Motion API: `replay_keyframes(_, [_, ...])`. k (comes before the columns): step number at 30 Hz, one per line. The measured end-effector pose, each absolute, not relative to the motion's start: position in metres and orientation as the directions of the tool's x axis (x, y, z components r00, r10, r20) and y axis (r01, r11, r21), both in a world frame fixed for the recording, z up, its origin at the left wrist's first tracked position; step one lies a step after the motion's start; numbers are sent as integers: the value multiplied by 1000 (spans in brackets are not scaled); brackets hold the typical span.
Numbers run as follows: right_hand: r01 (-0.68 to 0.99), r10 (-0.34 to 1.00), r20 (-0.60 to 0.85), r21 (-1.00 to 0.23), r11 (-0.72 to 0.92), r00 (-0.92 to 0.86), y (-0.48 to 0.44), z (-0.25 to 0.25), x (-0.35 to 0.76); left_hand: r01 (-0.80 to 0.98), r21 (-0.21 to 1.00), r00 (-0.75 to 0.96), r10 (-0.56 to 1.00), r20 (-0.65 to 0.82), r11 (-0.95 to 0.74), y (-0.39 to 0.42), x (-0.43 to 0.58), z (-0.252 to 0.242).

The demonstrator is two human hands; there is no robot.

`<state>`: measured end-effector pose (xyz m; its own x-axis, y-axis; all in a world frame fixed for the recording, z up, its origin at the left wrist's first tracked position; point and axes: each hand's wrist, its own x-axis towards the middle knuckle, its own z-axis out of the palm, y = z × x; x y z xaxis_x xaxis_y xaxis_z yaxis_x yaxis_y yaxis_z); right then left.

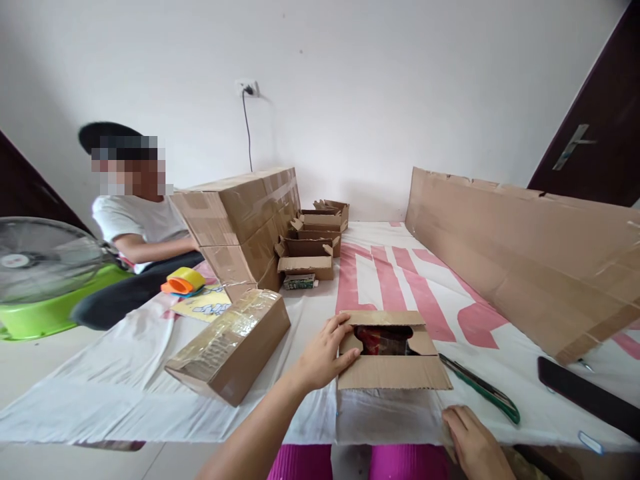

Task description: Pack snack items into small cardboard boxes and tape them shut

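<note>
A small cardboard box (395,372) stands before me with its long flaps raised and its end flaps folded in. Dark and red contents (385,341) show through the gap. My left hand (323,353) grips the box's left end, thumb toward the front and fingers toward the back. To the right of the box lies a green-handled utility knife (483,387), blade end toward the box. My right hand (473,437) is at the table's front edge, apart from box and knife. Its fingers are curled in, and whatever they hold is hidden.
A taped long box (250,353) lies left, before stacked cartons (250,213). Open boxes (306,263) line up behind. A large cardboard panel (520,260) and a dark phone-like slab (590,397) are right. A person (145,220) sits left beside a fan (45,260); tape rolls (185,280) lie nearby.
</note>
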<state>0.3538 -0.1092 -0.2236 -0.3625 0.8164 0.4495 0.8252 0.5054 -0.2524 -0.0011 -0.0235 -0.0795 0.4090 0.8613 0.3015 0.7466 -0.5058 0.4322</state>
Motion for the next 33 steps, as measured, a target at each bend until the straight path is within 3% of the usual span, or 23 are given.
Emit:
replay_keyframes(4, [857, 785, 452, -80, 509, -424, -116, -236, 358, 741, 437, 408, 859, 310, -510, -25, -1, -80])
replay_keyframes(8, [805, 633, 539, 163, 570, -557, -124, -254, 373, 731, 456, 411, 861, 300, -507, -27, -1, -81])
replay_keyframes(11, [780, 615, 507, 220, 585, -604, -132, -259, 381, 722, 480, 406, 867, 289, -499, -28, 0, -81])
replay_keyframes(17, [818, 711, 498, -7, 575, -496, -136, -234, 370, 702, 504, 397, 864, 308, -502, -31, 0, -83])
replay_keyframes(23, [819, 682, 647, -152, 554, -342, -126, -198, 357, 671, 524, 393, 851, 349, -525, -33, -1, -86])
replay_keyframes(27, [772, 672, 680, -246, 586, -293, -117, -173, 354, 692, 549, 291, 877, 382, -469, -18, 0, -82])
replay_keyframes(30, [706, 661, 692, -310, 637, -292, -108, -153, 352, 773, 507, 234, 913, 333, -383, 1, 3, -77])
replay_keyframes(33, [663, 651, 727, -380, 645, -217, -96, -129, 346, 854, 415, 252, 948, 194, -312, 20, 7, -71])
